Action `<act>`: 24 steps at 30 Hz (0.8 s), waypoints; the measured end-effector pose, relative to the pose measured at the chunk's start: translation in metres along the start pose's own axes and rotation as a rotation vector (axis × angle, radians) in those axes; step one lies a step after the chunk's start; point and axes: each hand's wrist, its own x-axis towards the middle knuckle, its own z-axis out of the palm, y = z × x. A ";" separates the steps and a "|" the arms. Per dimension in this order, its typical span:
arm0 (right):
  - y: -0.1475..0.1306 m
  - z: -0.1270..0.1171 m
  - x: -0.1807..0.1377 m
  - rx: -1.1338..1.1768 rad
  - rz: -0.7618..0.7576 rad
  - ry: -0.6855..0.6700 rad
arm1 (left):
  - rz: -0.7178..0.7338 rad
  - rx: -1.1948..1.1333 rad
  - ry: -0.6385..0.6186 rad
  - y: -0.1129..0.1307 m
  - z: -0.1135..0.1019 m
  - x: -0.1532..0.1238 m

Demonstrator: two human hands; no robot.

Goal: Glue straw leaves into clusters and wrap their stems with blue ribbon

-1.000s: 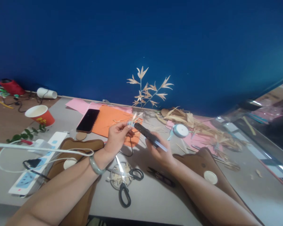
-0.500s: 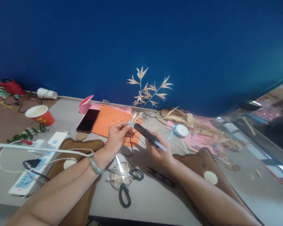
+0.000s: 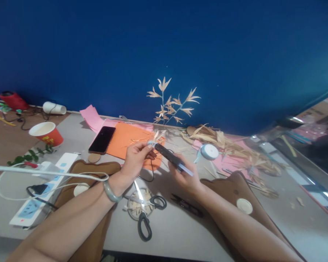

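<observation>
Between the fingertips of my left hand (image 3: 138,156) is pinched a small pale flower (image 3: 157,137) that looks made of dried husk, its base wrapped in light blue. My right hand (image 3: 184,173) is closed around a black glue gun (image 3: 168,154), with a translucent glue stick (image 3: 186,169) jutting from its rear. The gun's tip meets or nearly meets the flower's base; I cannot tell which. Below my hands, open scissors (image 3: 143,209) with black handles lie over a round dish (image 3: 133,214) of pale scraps. Dark thread snips (image 3: 187,205) rest under my right wrist.
Husk-flower branches (image 3: 171,105) stand against the blue wall. A phone (image 3: 102,139) lies beside orange paper (image 3: 120,140). Left are a power strip (image 3: 41,196), a cable (image 3: 43,170) and a red paper cup (image 3: 50,136). Right are a ribbon roll (image 3: 210,152) and dried husks (image 3: 224,145).
The raised pink paper at the back left has flopped outward to the left. Both hands, the flower and the glue gun have hardly moved.
</observation>
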 end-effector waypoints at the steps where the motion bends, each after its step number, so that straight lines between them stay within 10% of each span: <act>1: 0.000 0.000 0.000 0.000 0.002 -0.002 | 0.000 -0.002 -0.001 0.000 0.000 0.000; 24: 0.000 0.000 0.000 0.000 -0.041 0.050 | 0.007 -0.006 -0.010 0.000 0.000 0.000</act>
